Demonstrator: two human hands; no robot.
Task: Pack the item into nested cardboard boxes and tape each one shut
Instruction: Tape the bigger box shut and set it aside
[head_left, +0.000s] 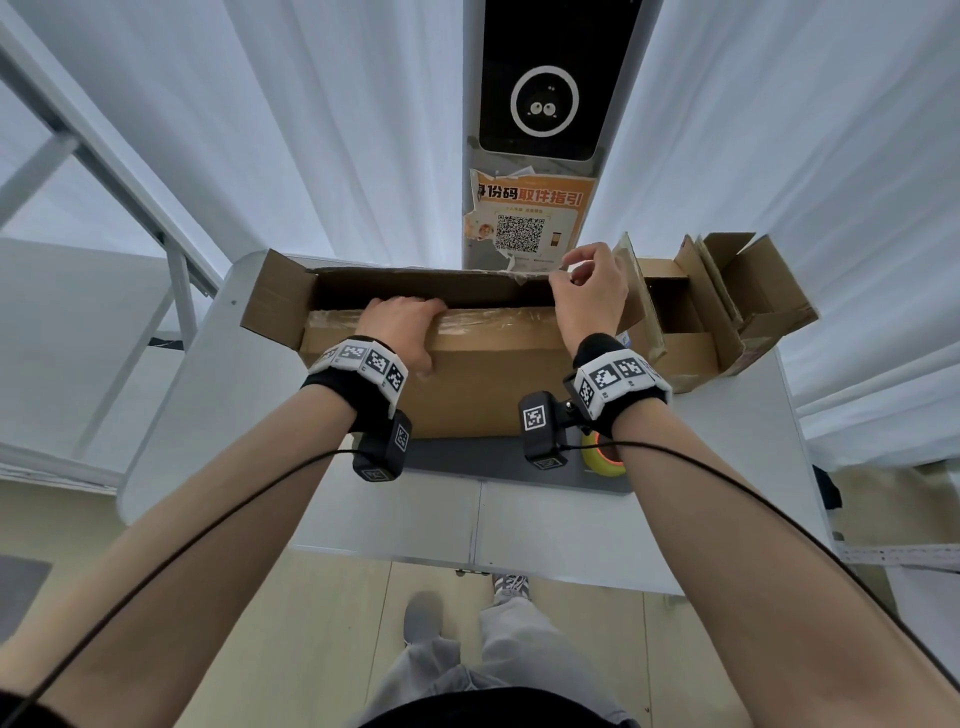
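- Head view looks down on a long cardboard box (467, 379) lying crosswise on the white table (727, 467), its long axis running left to right in front of the person
- Near top flap of this box is folded down and shiny with clear tape; the far flap (426, 285) stands up behind it, and the left end flap (272, 304) is splayed open
- Left hand (402, 325) lies on the folded flap towards the left half, fingers curled over its far edge and pressing it down
- Right hand (589, 291) is raised at the right end of the far flap, thumb and fingertips pinching something thin at the flap's torn, taped edge; whether that is a tape end or the cardboard itself I cannot tell
- My reading: the far flap has to come towards the body and down, so the right hand, already on it, is the nearer one to pull
- Inside of the box is dark; the item or an inner box cannot be seen
- Just right of it stand smaller open boxes (727, 312) with flaps up, contents hidden
- Yellow tape roll (602, 457) sits on the table by the right wrist, near the box's front side
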